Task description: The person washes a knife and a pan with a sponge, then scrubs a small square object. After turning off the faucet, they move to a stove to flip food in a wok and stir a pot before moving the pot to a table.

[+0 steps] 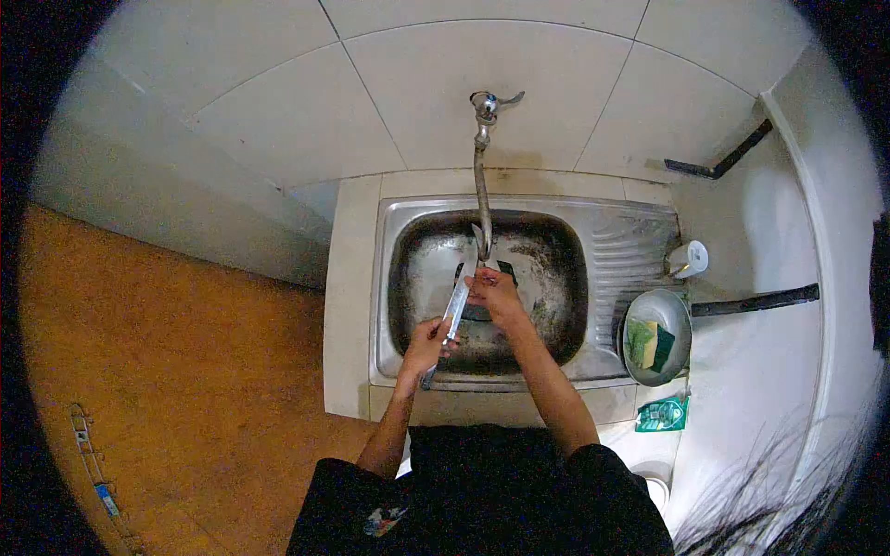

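My left hand (426,347) is closed around the lower part of a knife (456,308). Its dark handle end sticks out below that hand, and its pale metal blade slants up and right over the sink basin (400,320). My right hand (494,293) has its fingers bent against the upper part of the blade, just below the spout of the faucet (482,185). What looks like the blade's tip shows beyond those fingers, beside the spout. Dark shapes lie in the basin beneath my hands, mostly hidden, and I cannot make out what they are.
On the right, a ribbed drainboard (630,250) holds a white cup (688,259) and a round metal bowl (684,324) with a green and yellow sponge (651,345) inside. A green packet (662,414) lies near the front edge. Dark brackets (756,301) project from the right wall.
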`<state>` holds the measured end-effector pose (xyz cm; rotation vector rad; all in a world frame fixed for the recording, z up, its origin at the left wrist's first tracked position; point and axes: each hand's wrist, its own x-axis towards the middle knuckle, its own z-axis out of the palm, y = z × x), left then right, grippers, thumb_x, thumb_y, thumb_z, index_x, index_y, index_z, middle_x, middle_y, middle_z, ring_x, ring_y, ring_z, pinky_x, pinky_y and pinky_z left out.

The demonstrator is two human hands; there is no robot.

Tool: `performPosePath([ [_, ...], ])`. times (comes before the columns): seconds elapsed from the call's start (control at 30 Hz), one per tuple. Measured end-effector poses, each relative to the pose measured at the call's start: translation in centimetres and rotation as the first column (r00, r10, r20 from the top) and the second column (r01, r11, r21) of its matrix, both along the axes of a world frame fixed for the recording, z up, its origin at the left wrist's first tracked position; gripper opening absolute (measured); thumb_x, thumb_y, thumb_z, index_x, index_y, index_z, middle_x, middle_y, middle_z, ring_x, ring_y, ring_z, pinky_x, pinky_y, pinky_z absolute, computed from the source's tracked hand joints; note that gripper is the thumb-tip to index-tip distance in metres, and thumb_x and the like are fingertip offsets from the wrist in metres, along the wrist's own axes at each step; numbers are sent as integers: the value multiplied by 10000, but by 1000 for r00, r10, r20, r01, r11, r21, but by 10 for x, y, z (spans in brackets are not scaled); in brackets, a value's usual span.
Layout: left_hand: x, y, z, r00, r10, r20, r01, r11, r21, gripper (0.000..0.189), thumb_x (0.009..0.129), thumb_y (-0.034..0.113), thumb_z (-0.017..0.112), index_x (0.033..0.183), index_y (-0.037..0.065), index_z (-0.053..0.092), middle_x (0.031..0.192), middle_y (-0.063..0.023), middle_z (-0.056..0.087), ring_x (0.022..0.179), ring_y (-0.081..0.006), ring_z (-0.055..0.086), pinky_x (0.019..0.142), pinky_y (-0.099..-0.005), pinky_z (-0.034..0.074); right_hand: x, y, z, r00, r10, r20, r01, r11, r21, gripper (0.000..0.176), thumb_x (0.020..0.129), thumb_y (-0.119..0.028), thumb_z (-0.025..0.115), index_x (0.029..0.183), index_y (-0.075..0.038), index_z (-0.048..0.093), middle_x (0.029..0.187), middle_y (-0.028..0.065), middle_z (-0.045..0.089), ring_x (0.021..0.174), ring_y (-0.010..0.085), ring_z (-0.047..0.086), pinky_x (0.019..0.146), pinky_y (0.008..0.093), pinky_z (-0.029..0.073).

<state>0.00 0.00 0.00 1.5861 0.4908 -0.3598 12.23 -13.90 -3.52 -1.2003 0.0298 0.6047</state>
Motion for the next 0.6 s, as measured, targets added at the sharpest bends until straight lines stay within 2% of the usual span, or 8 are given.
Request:
performPosePath([
  [0.07, 0, -3, 5, 1000, 11, 23, -12, 999, 36, 371, 912, 385, 445, 888, 34, 565, 726, -34, 607, 604, -88, 580, 507, -228, 464, 2, -3, 10, 987, -11, -161, 24, 996, 81, 256, 756, -122, 687, 960, -14, 577, 829, 64, 634, 695, 161, 620, 588, 289, 527],
  [0.23, 10, -5, 3, 999, -18, 47, 15, 997, 71, 394, 912, 393, 443, 877, 19, 560, 721, -36, 604, 600, -86, 576, 503, -229, 461, 21, -5, 1, 985, -47, -168, 53, 998, 32, 154, 766, -152, 682, 845, -40, 611, 750, 43, 623, 623, 127, 592, 553, 264, 511],
  [0.4, 7, -10, 11, 999, -1, 32, -1, 998, 68, 405, 912, 395, 442, 888, 8, 559, 726, -41, 606, 599, -89, 576, 500, -230, 460, 23, 1, -2, 986, -49, -159, 61, 995, 76, 148, 778, -176, 675, 802, -41, 620, 709, 27, 618, 607, 105, 578, 524, 252, 492],
  [0.47, 7, -10, 8, 999, 33, 13, -33, 998, 55, 399, 914, 386, 442, 904, 6, 563, 720, -44, 604, 595, -90, 576, 494, -232, 457, 25, 7, -10, 992, -99, -75, 91, 991, -103, 132, 786, -167, 667, 804, -45, 619, 707, 25, 621, 609, 101, 578, 538, 256, 491],
  [0.6, 9, -10, 11, 998, 53, 39, -57, 994, 91, 387, 917, 371, 443, 896, 4, 566, 713, -48, 605, 585, -90, 571, 486, -232, 453, 22, 7, -5, 997, -72, -11, 71, 994, -88, 122, 797, -162, 653, 803, -47, 613, 736, 28, 628, 607, 101, 579, 567, 264, 499],
])
